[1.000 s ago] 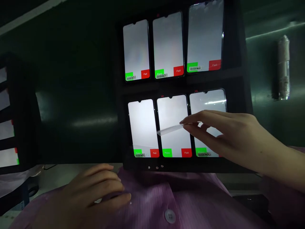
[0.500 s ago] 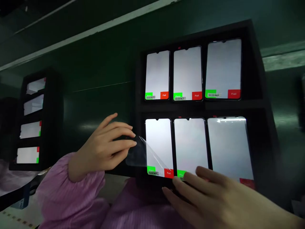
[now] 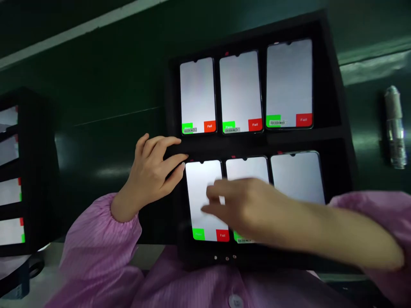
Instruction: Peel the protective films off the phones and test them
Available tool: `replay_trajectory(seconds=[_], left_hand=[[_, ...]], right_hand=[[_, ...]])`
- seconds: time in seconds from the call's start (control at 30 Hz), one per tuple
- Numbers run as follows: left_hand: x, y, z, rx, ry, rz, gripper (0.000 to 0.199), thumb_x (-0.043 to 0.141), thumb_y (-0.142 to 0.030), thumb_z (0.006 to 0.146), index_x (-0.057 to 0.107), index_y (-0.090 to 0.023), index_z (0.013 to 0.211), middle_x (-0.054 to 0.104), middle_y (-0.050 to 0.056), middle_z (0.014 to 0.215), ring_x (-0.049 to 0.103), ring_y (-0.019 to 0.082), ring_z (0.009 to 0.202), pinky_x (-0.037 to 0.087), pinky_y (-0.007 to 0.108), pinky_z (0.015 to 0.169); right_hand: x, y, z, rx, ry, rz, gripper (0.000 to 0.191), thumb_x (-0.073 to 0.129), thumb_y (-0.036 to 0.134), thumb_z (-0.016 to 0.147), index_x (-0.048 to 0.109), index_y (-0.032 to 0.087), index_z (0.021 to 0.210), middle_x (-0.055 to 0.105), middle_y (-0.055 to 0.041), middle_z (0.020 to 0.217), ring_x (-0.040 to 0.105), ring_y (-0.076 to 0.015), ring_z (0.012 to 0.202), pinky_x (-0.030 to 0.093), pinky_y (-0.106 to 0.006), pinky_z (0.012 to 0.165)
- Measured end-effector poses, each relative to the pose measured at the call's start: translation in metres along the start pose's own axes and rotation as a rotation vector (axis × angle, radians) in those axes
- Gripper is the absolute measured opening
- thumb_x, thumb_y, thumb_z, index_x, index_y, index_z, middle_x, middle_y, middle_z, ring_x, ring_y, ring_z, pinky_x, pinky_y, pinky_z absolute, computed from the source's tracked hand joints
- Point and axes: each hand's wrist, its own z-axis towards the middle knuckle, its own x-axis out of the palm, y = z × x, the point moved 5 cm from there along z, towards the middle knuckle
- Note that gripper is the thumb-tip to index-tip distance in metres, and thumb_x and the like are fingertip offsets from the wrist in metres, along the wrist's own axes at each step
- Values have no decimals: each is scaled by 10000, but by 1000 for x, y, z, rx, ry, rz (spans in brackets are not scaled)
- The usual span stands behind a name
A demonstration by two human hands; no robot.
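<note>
My left hand (image 3: 156, 169) is at the top left corner of the lower-left smartphone (image 3: 205, 188), its thumb and forefinger tips close together there. Whether anything thin is between those tips cannot be seen. My right hand (image 3: 244, 205), smeared by motion, hovers over the lower-left phone and the lower-middle smartphone (image 3: 247, 167), fingers curled toward the thumb. To the right, the lower-right smartphone (image 3: 297, 175) is partly covered by my right forearm. All three lie screen up, lit white, in a black tray (image 3: 250, 147). Green and red "Fail" boxes show on the lower-left screen.
Three more lit phones (image 3: 199, 94) fill the tray's upper row, with barcode labels at their lower edges. Another black tray (image 3: 38, 171) with several lit phones stands at the left. A shiny cylindrical object (image 3: 396, 128) lies on the dark green table (image 3: 105, 137) at the right.
The clear film that my left hand was lifting off the lower-left phone is out of sight, as is that phone's barcode label. My left hand moved up to the phone's top corner; my right hand moved up-left.
</note>
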Motion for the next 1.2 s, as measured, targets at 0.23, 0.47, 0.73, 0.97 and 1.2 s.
replay_trajectory(seconds=[0.23, 0.47, 0.73, 0.97, 1.2], left_hand=[[1, 13, -7, -138, 8, -280, 318, 497, -230, 1055, 811, -266, 1089, 647, 71, 1409, 532, 313, 1383, 333, 628, 1233], [-6, 12, -9, -136, -87, -311, 311, 517, -226, 1022, 823, -267, 1060, 658, 43, 1366, 502, 318, 1407, 358, 608, 1233], [8, 13, -10, -182, -66, -231, 297, 524, -213, 988, 803, -252, 1081, 622, 50, 1403, 471, 371, 1447, 229, 762, 1248], [-19, -21, -53, -51, -187, -170, 242, 561, -230, 973, 793, -285, 1011, 665, 44, 1127, 600, 268, 1135, 254, 687, 1276], [10, -59, -87, -37, -37, -167, 450, 576, -221, 933, 741, -329, 1337, 638, 59, 1315, 528, 285, 1156, 104, 751, 1289]], right_hand=[[-50, -68, 18, 545, -309, 628, 103, 788, 309, 925, 782, 207, 934, 711, 9, 785, 594, -117, 649, 413, -288, 525], [-61, -54, 7, 594, -500, 563, 41, 801, 198, 915, 765, 205, 932, 657, 56, 762, 511, -42, 579, 344, -230, 476], [-49, -54, 2, 583, -448, 518, 43, 770, 160, 922, 744, 191, 906, 723, 26, 876, 554, -53, 624, 386, -229, 504], [-45, -53, -4, 580, -424, 506, 50, 761, 189, 941, 714, 176, 949, 750, 43, 845, 570, -35, 511, 492, -202, 460], [-39, -49, -5, 619, -396, 509, 86, 767, 209, 955, 685, 191, 970, 769, 39, 799, 567, -43, 489, 485, -189, 430]])
